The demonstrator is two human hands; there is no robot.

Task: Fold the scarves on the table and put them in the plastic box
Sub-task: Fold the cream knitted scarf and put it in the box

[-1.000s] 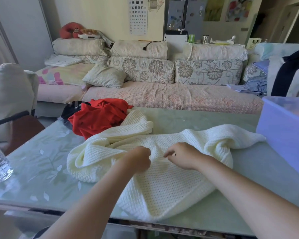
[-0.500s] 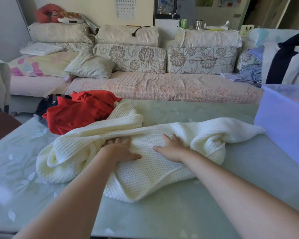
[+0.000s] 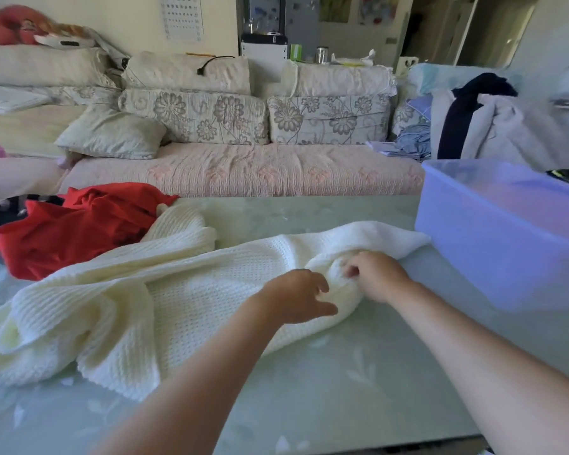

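A cream knitted scarf point(image 3: 119, 300) lies crumpled across the table, stretching from the left edge to the box. My right hand point(image 3: 376, 274) grips a bunched fold of it near its right end, fingers curled into the knit. My left hand point(image 3: 298, 295) hovers just left of that fold, fingers spread and relaxed, holding nothing. A red scarf point(image 3: 69, 228) lies heaped at the table's far left, with a dark cloth point(image 3: 0, 218) beside it. The translucent purple plastic box point(image 3: 493, 254) stands at the right, close to the cream scarf's end.
The glass-topped table point(image 3: 342, 389) with a pale leaf pattern runs under everything. Behind it stands a sofa point(image 3: 243, 169) with floral cushions. Clothes point(image 3: 473, 119) are piled at the right behind the box.
Both hands have moved right along the cream scarf toward the box. My right hand went from pressing flat to gripping a fold; my left hand lifted off the knit.
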